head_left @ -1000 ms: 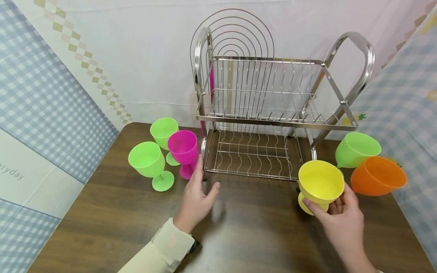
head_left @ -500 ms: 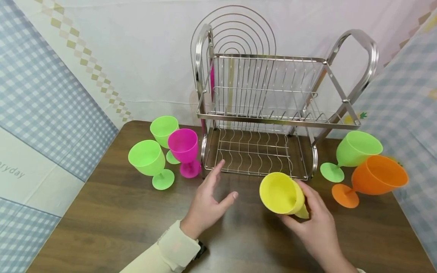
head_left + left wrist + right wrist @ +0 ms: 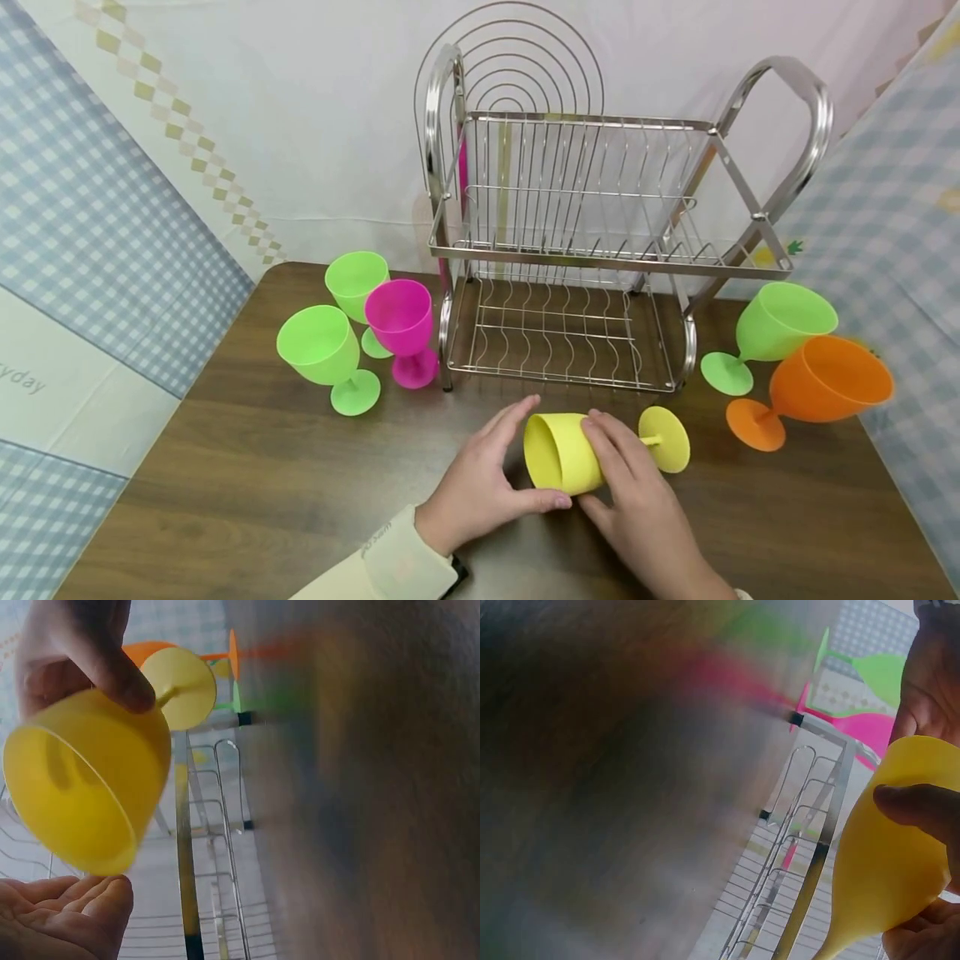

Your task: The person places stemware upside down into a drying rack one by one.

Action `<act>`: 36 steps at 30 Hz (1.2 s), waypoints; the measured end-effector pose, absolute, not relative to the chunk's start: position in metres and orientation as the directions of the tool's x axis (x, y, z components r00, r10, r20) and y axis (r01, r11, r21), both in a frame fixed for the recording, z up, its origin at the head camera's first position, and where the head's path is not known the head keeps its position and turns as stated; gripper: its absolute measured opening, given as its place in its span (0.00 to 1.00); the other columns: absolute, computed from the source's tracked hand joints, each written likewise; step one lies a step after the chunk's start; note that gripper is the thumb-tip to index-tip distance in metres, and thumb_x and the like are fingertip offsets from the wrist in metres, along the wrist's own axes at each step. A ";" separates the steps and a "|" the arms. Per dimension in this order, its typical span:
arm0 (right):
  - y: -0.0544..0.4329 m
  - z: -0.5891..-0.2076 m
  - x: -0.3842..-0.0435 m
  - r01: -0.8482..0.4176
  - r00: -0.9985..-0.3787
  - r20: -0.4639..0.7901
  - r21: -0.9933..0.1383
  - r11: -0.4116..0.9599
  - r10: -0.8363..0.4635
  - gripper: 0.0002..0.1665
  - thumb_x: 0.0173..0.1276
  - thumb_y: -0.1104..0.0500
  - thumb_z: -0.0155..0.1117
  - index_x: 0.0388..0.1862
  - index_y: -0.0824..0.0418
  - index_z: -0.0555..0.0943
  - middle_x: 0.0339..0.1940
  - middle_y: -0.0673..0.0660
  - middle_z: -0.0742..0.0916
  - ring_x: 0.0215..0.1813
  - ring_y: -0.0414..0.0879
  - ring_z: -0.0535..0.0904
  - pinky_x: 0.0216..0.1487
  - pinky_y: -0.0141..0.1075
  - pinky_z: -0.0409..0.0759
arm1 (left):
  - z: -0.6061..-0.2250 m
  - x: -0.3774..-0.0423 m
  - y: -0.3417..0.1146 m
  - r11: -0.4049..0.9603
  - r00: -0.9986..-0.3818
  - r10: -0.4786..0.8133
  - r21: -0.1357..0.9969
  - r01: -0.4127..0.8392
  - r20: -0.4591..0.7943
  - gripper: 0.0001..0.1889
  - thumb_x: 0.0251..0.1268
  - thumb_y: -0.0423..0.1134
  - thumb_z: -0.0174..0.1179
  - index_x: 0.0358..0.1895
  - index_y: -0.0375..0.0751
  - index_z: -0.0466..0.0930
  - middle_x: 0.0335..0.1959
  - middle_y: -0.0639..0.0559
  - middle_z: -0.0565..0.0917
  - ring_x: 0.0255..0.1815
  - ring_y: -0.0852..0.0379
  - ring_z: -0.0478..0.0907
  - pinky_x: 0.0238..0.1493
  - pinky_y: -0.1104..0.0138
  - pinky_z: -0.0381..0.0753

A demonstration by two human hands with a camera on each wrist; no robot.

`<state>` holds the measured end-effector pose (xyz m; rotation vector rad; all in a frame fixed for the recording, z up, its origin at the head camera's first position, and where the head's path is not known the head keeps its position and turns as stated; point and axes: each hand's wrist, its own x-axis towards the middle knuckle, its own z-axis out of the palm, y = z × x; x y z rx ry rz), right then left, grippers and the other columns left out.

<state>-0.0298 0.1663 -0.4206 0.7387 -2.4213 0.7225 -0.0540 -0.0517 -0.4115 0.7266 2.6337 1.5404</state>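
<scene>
A yellow plastic goblet (image 3: pixel 573 457) lies tilted sideways over the wooden table, its mouth to the left and its round foot (image 3: pixel 666 440) to the right. My right hand (image 3: pixel 637 492) grips the bowl, thumb on the near side and fingers over the top. Around the mouth end, my left hand (image 3: pixel 487 475) holds its thumb and fingers spread apart, with the thumb tip right at the rim. In the left wrist view the left fingers (image 3: pixel 67 907) appear just below the rim of the goblet. The right thumb (image 3: pixel 922 810) presses on the bowl in the right wrist view.
A two-tier metal dish rack (image 3: pixel 555 258) stands behind the hands. To its left are a magenta goblet (image 3: pixel 401 321) and two green goblets, the nearer one (image 3: pixel 322 346) in front. On the right, a green goblet (image 3: pixel 783 321) and an orange goblet (image 3: pixel 828 379) stand near the table edge.
My right hand has carried the yellow goblet leftward from beside the orange one and tipped it onto its side. My left hand has moved right, away from the magenta goblet to the yellow rim.
</scene>
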 end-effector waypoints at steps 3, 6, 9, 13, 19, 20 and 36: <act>0.164 -0.421 -0.030 -0.626 -0.718 0.587 -0.311 0.715 -0.373 0.57 0.33 0.71 0.84 0.69 0.69 0.72 0.65 0.68 0.76 0.65 0.61 0.73 0.78 0.29 0.54 | -0.412 -0.052 -0.049 0.425 -0.891 0.400 0.818 0.387 0.214 0.54 0.48 0.60 0.77 0.78 0.51 0.58 0.75 0.55 0.66 0.73 0.56 0.66 0.71 0.53 0.71; 0.163 -0.421 -0.030 -0.631 -0.712 0.588 -0.293 0.719 -0.385 0.57 0.34 0.71 0.84 0.69 0.69 0.72 0.66 0.68 0.76 0.65 0.62 0.73 0.78 0.29 0.54 | -0.413 -0.052 -0.048 0.431 -0.892 0.397 0.815 0.388 0.215 0.52 0.50 0.59 0.76 0.77 0.49 0.60 0.74 0.55 0.68 0.72 0.57 0.67 0.71 0.54 0.71; 0.163 -0.421 -0.030 -0.640 -0.698 0.598 -0.277 0.716 -0.393 0.56 0.35 0.70 0.84 0.70 0.70 0.72 0.65 0.68 0.77 0.65 0.62 0.73 0.78 0.30 0.55 | -0.414 -0.052 -0.048 0.427 -0.889 0.389 0.808 0.406 0.242 0.49 0.51 0.58 0.76 0.75 0.48 0.64 0.72 0.55 0.70 0.71 0.58 0.69 0.70 0.56 0.73; 0.165 -0.423 -0.030 -0.658 -0.677 0.618 -0.264 0.705 -0.400 0.46 0.54 0.58 0.78 0.70 0.70 0.71 0.66 0.69 0.77 0.65 0.63 0.73 0.79 0.32 0.55 | -0.416 -0.054 -0.048 0.408 -0.881 0.380 0.803 0.433 0.282 0.45 0.50 0.57 0.77 0.71 0.46 0.69 0.69 0.55 0.74 0.69 0.59 0.71 0.68 0.60 0.74; 0.166 -0.423 -0.030 -0.683 -0.598 0.725 -0.241 0.689 -0.340 0.41 0.77 0.38 0.50 0.66 0.75 0.73 0.63 0.70 0.79 0.64 0.61 0.75 0.77 0.33 0.60 | -0.420 -0.058 -0.050 0.352 -0.872 0.348 0.815 0.461 0.343 0.42 0.49 0.52 0.79 0.68 0.44 0.72 0.65 0.55 0.78 0.64 0.58 0.76 0.62 0.58 0.80; 0.166 -0.422 -0.031 -0.686 -0.587 0.746 -0.250 0.684 -0.316 0.42 0.76 0.37 0.53 0.64 0.76 0.73 0.62 0.71 0.79 0.64 0.60 0.75 0.77 0.34 0.62 | -0.420 -0.059 -0.051 0.334 -0.875 0.336 0.824 0.458 0.349 0.42 0.49 0.51 0.79 0.68 0.44 0.72 0.65 0.55 0.78 0.63 0.58 0.77 0.61 0.58 0.81; 0.164 -0.424 -0.014 -0.073 -0.997 0.067 -0.936 -0.346 0.029 0.40 0.71 0.77 0.55 0.77 0.75 0.51 0.72 0.56 0.72 0.70 0.40 0.72 0.70 0.35 0.68 | -0.412 -0.066 -0.053 0.039 -0.880 0.239 0.901 0.432 0.411 0.42 0.47 0.33 0.80 0.69 0.41 0.70 0.65 0.48 0.77 0.67 0.52 0.75 0.68 0.61 0.73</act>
